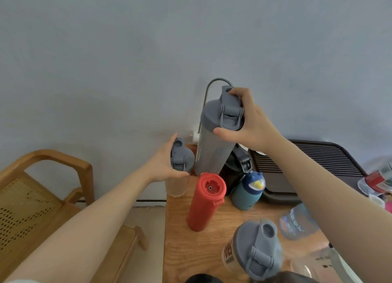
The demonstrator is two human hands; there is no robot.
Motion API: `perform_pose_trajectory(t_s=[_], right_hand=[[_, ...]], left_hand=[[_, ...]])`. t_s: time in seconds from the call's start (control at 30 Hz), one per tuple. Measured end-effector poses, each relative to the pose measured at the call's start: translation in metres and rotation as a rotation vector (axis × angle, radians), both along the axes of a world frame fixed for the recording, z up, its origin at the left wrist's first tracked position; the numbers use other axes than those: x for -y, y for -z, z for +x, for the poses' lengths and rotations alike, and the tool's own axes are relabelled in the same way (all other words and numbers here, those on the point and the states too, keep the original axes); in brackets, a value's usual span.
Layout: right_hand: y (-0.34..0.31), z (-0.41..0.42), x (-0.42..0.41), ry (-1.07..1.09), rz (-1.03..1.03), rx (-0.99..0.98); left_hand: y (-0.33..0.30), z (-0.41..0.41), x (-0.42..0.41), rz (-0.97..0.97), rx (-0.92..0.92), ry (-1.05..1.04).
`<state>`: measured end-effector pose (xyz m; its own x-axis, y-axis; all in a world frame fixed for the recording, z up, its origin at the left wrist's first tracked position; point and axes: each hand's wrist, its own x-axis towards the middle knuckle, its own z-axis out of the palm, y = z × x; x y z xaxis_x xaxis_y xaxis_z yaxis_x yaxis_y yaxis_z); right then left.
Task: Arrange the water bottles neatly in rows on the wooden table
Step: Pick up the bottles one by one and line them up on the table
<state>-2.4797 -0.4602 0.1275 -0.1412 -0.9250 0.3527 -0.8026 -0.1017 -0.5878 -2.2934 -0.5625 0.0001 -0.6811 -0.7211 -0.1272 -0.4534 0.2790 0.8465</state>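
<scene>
My right hand (248, 121) grips the grey lid of a tall grey bottle (214, 147), held tilted above the far end of the wooden table (212, 240). My left hand (164, 163) holds the grey lid of a small clear bottle (177, 183) at the table's far left corner. A red bottle (203, 202) stands upright in the middle. A teal bottle with a dark blue cap (248, 190) stands to its right. A black bottle (235, 168) is partly hidden behind the tall one. A clear shaker with a grey lid (254, 251) stands near me.
A dark slatted tray (307, 161) fills the table's far right. A clear blue plastic bottle (297, 221) lies on its side, with clear containers (314, 263) and packets (377, 181) at the right edge. A wooden cane chair (38, 198) stands left of the table. The wall is close behind.
</scene>
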Motion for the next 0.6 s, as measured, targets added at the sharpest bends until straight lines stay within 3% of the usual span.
perform_pose_trajectory(t_s=[0.1,0.23,0.47,0.6], right_hand=[[0.021,0.004,0.015,-0.051,0.082,-0.065],[0.045,0.001,0.029,-0.119,0.297,0.010],[0.085,-0.015,0.030,-0.055,0.468,-0.351],[0.095,-0.012,0.027,-0.031,0.435,-0.457]], left_hand=[[0.009,0.005,0.008,0.009,-0.012,-0.013],[0.014,0.009,0.015,0.002,-0.013,0.017],[0.020,0.010,0.015,-0.016,-0.068,0.025],[0.020,0.011,0.015,-0.023,-0.078,0.014]])
